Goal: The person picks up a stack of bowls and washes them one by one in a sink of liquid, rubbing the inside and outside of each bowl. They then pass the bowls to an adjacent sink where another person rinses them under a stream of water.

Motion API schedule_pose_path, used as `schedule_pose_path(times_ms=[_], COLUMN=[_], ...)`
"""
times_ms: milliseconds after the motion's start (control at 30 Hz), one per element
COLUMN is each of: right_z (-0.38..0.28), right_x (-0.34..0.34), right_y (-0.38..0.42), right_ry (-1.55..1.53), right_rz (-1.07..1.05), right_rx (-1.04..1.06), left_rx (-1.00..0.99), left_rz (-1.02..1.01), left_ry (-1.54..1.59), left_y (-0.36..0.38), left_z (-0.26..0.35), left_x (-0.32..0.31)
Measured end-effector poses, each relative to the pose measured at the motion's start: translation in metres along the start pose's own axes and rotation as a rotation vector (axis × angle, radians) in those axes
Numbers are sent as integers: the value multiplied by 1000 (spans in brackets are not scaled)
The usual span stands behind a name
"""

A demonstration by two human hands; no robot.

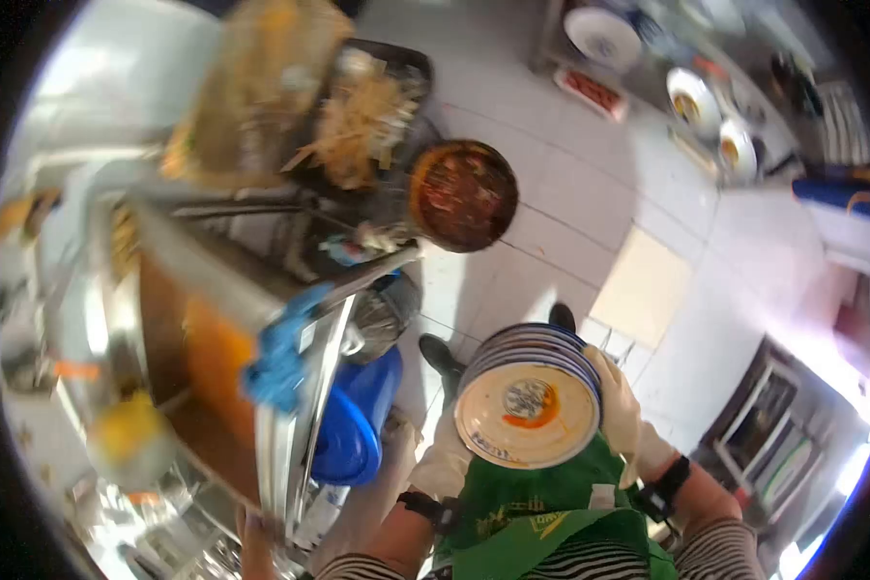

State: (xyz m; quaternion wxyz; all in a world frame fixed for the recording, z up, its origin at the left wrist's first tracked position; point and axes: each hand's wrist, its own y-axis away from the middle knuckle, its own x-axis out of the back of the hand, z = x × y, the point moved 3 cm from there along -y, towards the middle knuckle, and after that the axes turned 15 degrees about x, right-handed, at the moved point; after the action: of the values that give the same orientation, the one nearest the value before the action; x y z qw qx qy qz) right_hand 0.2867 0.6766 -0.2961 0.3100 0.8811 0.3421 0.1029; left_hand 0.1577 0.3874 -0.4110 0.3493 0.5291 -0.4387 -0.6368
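A stack of several dirty bowls (527, 411) is held in front of my green apron, its top bowl facing up with orange sauce smeared round a printed mark. My left hand (443, 466), in a pale glove, supports the stack's left side, its fingers mostly hidden behind the bowls. Along the right rim presses my right hand (617, 396), also gloved, with fingers stretched round the edge of the stack. Black bands circle both wrists.
To the left stands a metal sink (280, 454) with orange liquid and a blue cloth (285, 353) on its edge. A blue bucket (348, 435), a pot of red residue (464, 196) and a bin of chopsticks (425, 63) stand nearby. Another person's hand (258, 541) is lower left.
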Motion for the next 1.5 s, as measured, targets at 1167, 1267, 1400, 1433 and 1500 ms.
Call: schedule_pose_path(times_ms=[1167,1267,1400,1433,1500], right_z=[-146,-139,-131,-131,-176], right_x=[-508,-499,-483,-480,-491], right_y=[-64,-83,-81,-77,-61], right_ry=[-28,196,525,614,648], right_rz=[-554,-467,-428,-423,-378], right_rx=[175,188,292,346,266], left_rx=[-523,-484,-524,-583,-583], left_rz=[383,433,532,639,443], left_ry=[105,-57,-319,-383,-139], left_y=[278,281,244,254,255], left_z=[319,346,370,382,397], left_x=[253,203,221,206,190])
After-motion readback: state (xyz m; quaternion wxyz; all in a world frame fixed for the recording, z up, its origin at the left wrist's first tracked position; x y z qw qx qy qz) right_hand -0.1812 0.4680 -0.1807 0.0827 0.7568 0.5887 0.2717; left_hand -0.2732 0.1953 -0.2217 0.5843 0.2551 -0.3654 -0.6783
